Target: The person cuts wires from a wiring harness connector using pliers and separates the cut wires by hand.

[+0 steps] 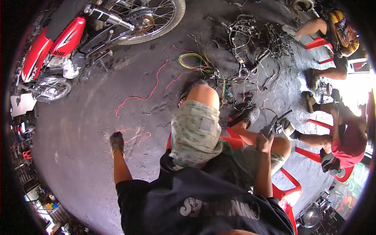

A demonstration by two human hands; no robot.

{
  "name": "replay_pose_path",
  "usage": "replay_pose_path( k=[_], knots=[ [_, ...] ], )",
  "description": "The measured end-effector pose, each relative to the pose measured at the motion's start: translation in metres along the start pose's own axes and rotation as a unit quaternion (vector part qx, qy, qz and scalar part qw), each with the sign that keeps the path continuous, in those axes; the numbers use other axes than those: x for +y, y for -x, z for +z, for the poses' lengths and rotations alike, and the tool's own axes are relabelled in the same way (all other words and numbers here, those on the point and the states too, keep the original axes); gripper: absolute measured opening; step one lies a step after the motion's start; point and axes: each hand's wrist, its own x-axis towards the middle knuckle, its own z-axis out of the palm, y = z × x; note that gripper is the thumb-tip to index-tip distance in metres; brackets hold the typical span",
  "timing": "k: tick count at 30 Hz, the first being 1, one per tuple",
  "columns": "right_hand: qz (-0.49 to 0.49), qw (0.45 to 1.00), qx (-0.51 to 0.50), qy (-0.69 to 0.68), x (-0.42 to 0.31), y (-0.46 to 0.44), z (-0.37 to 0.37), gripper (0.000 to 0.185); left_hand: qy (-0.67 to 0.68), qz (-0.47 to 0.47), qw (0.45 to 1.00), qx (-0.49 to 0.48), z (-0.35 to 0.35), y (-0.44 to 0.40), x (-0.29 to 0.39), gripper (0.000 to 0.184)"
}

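Observation:
My left hand (116, 143), darkened over the fingers, is stretched out to the left above the floor. Its fingers are closed, and a thin red wire (141, 135) loops out beside it, apparently from the grip. My right hand (264, 141) is raised by my right knee, wrapped round a dark, branching cable bundle (270, 128) whose ends stick out above the fist. A longer red wire (158, 80) lies on the floor ahead of the left hand. Beyond my knee are a coil of yellow-green wire (192, 62) and a tangle of wiring harness (241, 43).
A red motorcycle (64, 43) stands at the upper left. Two other people sit on red chairs at the right, one in a red shirt (348, 145). Another red chair (288, 192) is near my right elbow. Metal parts (311, 215) lie at the lower right.

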Motion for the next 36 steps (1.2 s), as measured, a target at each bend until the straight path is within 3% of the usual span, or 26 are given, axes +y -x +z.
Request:
replay_pose_path(
  k=[1,4,6,8,10,13,15,17,18,20,22,26,28,31,32,33,34,36],
  knots=[
    [0.014,1.000,0.007,0.017,-0.008,0.003,0.004,0.009,-0.129,0.027,0.991,0.018,0.007,0.003,-0.009,0.036],
    [0.023,0.999,0.016,0.036,-0.007,0.003,0.006,0.010,-0.197,0.095,0.973,0.074,0.024,-0.004,-0.052,0.038],
    [0.015,0.999,0.018,0.034,-0.007,0.000,0.006,0.010,-0.186,-0.005,0.981,0.049,-0.001,0.002,-0.030,0.037],
    [0.010,0.997,0.027,0.069,-0.015,0.003,0.014,0.011,-0.131,-0.002,0.991,0.031,-0.021,-0.016,-0.014,0.037],
    [-0.031,0.994,0.053,0.087,-0.011,-0.004,0.018,0.010,-0.033,-0.071,0.996,0.040,-0.042,-0.041,0.026,0.037],
    [0.012,0.994,0.021,0.105,-0.023,-0.004,0.029,0.009,0.108,-0.188,0.975,0.051,-0.064,-0.069,0.078,0.046],
    [-0.012,0.994,0.025,0.102,-0.025,-0.008,0.038,0.009,0.139,-0.048,0.983,0.110,-0.036,-0.130,0.074,0.052],
    [-0.032,0.994,0.024,0.103,-0.030,-0.008,0.046,0.010,0.222,-0.034,0.974,-0.019,-0.044,-0.120,0.148,0.069],
    [-0.020,0.995,0.029,0.094,-0.034,-0.006,0.050,0.010,0.219,-0.036,0.975,-0.023,-0.035,-0.132,0.157,0.069],
    [-0.008,0.996,0.030,0.085,-0.035,-0.011,0.055,0.011,-0.042,-0.062,0.991,-0.112,-0.009,-0.161,0.174,0.085],
    [0.021,0.990,0.026,0.137,-0.028,-0.012,0.045,0.021,-0.177,-0.108,0.939,-0.275,-0.013,-0.132,0.256,0.079],
    [0.069,0.990,0.078,0.097,-0.018,-0.015,0.046,0.027,-0.111,0.041,0.980,-0.158,0.106,-0.137,0.302,0.060],
    [0.082,0.991,0.037,0.102,-0.029,-0.018,0.047,0.029,-0.032,0.095,0.983,-0.151,0.143,-0.113,0.361,0.063],
    [0.118,0.987,0.106,0.018,-0.037,-0.013,0.058,0.032,-0.036,0.121,0.970,-0.206,0.214,-0.126,0.414,0.070],
    [0.126,0.986,0.110,0.021,-0.025,-0.008,0.048,0.032,-0.049,0.182,0.970,-0.156,0.249,-0.135,0.416,0.073],
    [0.133,0.978,0.117,0.108,-0.009,0.000,0.036,0.040,-0.063,0.243,0.962,-0.105,0.273,-0.141,0.419,0.075],
    [0.140,0.964,0.122,0.192,0.003,0.001,0.029,0.050,-0.070,0.245,0.961,-0.112,0.279,-0.147,0.430,0.075],
    [0.165,0.968,0.142,0.124,-0.006,0.002,0.037,0.049,-0.089,0.212,0.944,-0.234,0.283,-0.154,0.460,0.073]
  ],
)
